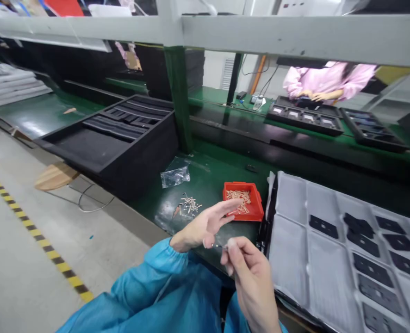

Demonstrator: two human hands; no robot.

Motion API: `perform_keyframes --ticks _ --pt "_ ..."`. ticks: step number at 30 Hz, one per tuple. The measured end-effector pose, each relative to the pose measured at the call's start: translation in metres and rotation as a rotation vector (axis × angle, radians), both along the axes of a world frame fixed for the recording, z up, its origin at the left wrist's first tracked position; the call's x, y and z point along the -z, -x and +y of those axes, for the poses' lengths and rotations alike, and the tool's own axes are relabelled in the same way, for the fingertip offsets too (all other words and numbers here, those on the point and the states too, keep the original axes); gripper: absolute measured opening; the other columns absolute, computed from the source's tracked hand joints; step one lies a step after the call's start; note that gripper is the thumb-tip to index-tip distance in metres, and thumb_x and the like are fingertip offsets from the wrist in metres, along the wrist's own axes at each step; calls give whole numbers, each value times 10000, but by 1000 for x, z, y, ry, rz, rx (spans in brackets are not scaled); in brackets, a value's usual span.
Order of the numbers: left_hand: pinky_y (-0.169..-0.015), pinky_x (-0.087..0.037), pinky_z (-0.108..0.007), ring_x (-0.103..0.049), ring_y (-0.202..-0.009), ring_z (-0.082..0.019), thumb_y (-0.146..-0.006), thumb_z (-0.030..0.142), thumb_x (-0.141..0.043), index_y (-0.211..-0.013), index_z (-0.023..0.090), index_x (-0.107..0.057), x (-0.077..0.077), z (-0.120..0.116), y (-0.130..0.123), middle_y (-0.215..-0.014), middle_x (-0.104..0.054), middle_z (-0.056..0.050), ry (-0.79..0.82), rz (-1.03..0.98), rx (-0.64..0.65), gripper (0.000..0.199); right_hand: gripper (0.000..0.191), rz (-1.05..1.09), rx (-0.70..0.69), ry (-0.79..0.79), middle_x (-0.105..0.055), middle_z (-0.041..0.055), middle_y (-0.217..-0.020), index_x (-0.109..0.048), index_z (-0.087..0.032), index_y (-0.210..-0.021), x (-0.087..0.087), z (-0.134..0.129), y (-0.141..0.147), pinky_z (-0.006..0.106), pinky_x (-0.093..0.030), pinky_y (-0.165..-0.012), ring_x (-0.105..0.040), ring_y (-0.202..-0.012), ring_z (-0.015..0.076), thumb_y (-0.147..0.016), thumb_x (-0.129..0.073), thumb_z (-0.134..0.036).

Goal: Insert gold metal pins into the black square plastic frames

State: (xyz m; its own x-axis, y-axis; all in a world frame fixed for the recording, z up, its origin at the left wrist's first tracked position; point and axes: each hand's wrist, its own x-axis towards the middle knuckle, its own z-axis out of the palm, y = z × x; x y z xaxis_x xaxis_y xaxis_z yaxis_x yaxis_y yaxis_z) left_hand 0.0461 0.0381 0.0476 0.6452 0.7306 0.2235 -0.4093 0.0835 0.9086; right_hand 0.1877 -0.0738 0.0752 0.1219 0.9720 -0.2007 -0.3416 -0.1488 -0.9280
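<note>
My left hand is open, palm turned inward and fingers stretched toward the red bin. Between the thumb and fingertips of my right hand is a small thin piece, too small to name. Its free end points at my left thumb; whether they touch I cannot tell. Many small pale stick-like pieces lie in the bin, just beyond my left fingers. A loose pile of similar pale and dark pieces is on the green bench top, left of the bin.
Right of my hands lies a grey-white compartment tray bearing several flat black parts. A clear plastic bag rests near a large black foam box. Across the bench, a person in pink handles something beside black trays.
</note>
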Motion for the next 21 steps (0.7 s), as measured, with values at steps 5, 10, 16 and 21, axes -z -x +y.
perform_keyframes --ticks 5,10,16,21 --pt "-941 -579 -433 -727 -1069 -283 -997 726 -394 -1195 114 -650 -18 44 -77 -1169 -718 -208 -415 327 -167 692 221 11 388 -303 -611 6 -672 -726 -247 -835 -8 -28 -36 228 -435 -531 -548 -601 120 -950 -700 -433" --pt "-1066 -502 -430 -647 -1198 -296 -914 315 -761 -945 105 -722 -40 56 -243 -1134 -717 -91 -675 597 16 216 158 -3 295 -356 -648 29 -687 -758 -266 -887 -24 -54 -31 258 -443 -530 -565 -589 141 -943 -709 -405" --pt "-983 -570 -495 -656 -1160 -269 -986 333 -683 -1261 156 -646 -24 49 -303 -1313 -648 -112 -761 795 90 330 170 -129 659 -339 -641 29 -671 -754 -252 -850 2 -106 -95 277 -454 -522 -568 -581 156 -876 -786 -418" --pt "-780 -609 -357 -721 -886 -193 -985 175 -622 -1117 123 -620 -34 38 -274 -1026 -703 -86 -594 712 70 142 230 -216 905 -289 -691 40 -902 -702 -227 -819 6 -113 -130 316 -518 -730 -631 -784 169 -826 -837 -415"
